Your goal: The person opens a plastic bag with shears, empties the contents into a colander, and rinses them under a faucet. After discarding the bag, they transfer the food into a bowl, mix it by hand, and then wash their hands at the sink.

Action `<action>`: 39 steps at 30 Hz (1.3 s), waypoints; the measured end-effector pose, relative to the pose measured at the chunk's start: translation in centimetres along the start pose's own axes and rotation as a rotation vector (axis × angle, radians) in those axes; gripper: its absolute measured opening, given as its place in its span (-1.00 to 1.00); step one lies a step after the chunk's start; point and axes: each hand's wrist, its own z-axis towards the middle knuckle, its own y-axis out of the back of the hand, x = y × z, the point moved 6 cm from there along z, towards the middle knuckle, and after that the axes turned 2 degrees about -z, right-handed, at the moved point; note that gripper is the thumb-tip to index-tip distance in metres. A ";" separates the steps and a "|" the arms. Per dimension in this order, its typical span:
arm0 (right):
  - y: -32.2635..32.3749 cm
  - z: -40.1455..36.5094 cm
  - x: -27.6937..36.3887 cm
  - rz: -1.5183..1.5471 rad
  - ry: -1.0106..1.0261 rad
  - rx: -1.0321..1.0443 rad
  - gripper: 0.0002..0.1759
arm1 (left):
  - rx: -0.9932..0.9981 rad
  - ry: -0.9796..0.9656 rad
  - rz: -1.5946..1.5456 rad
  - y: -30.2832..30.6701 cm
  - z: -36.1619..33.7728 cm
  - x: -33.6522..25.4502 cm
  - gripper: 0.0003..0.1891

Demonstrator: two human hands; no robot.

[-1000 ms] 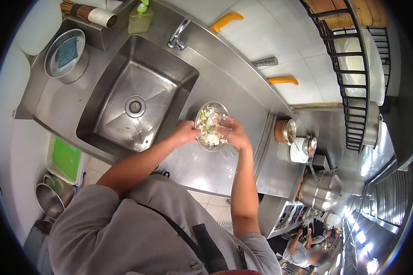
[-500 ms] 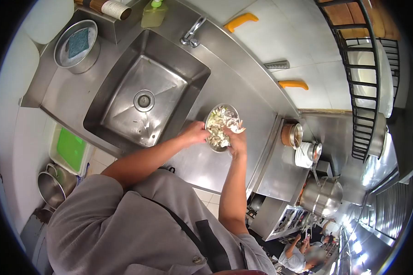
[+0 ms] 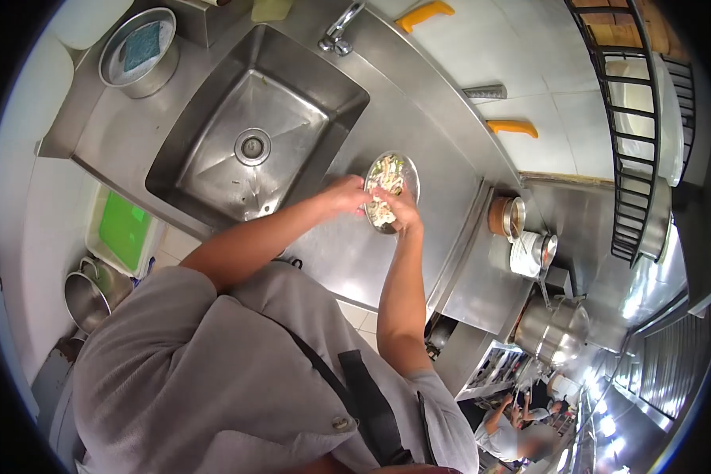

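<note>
Head view: left hand (image 3: pixel 347 194) grips bowl (image 3: pixel 413 175); whether right hand (image 3: pixel 400 208) grips food (image 3: pixel 389 169) is unclear.

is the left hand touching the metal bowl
Touching. The head view shows the left hand at the near-sink side of the metal bowl, its thumb and fingertips meeting the rim with no gap between them.

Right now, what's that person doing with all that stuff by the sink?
The person's left hand is at the side of a metal bowl, seeming to steady it. Their right hand is in the bowl, with its fingers in pale, chopped-up food that has green bits in it. The bowl is over the steel counter, beside the sink. I can't tell exactly what the food is.
</note>
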 end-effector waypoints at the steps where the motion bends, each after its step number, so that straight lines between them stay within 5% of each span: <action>1: 0.0 -0.1 0.2 0.044 -0.033 0.060 -0.36 | 0.014 -0.002 0.047 -0.2 0.0 -0.4 -0.72; 4: 0.4 -0.6 1.4 0.101 -0.043 0.085 -0.45 | 0.007 -0.011 0.114 -0.5 -0.7 -1.1 -0.74; 10: 1.8 -3.2 5.0 -0.353 0.128 -0.189 -0.68 | -0.026 0.035 0.027 0.1 0.4 0.3 -0.74; 12: 0.5 -2.7 3.3 -0.470 0.078 -0.137 -0.48 | 0.018 0.030 0.007 -0.2 0.6 0.4 -0.74; 14: -2.4 -2.9 2.7 -1.393 0.477 -0.397 -0.25 | 0.001 0.055 -0.023 -0.1 1.4 1.5 -0.74; 15: -2.2 -2.5 1.9 -1.351 0.336 -0.482 -0.09 | 0.004 0.058 -0.025 0.1 1.5 1.9 -0.74; 18: -1.6 -1.7 2.9 -1.440 0.182 -0.456 -0.17 | 0.045 0.023 -0.025 0.9 1.1 2.4 -0.74; 24: 0.5 -3.4 6.0 -0.911 0.348 -0.405 -0.48 | -0.009 0.039 -0.041 1.5 -0.6 1.5 -0.78; 26: -0.2 -3.0 4.8 -0.428 0.079 0.044 -0.49 | 0.003 0.021 0.013 1.2 -1.0 1.0 -0.78; 31: 2.2 -0.9 -0.7 -0.171 -0.241 -0.097 -0.28 | -0.018 0.019 -0.009 1.2 -0.3 2.1 -0.72; 37: -0.3 0.1 -1.9 0.263 -0.133 0.122 -0.40 | -0.011 -0.003 0.058 -0.3 -0.4 1.8 -0.70; 39: 1.3 -0.3 -0.7 0.235 -0.099 0.008 -0.44 | 0.011 0.025 0.098 -0.2 0.5 2.5 -0.68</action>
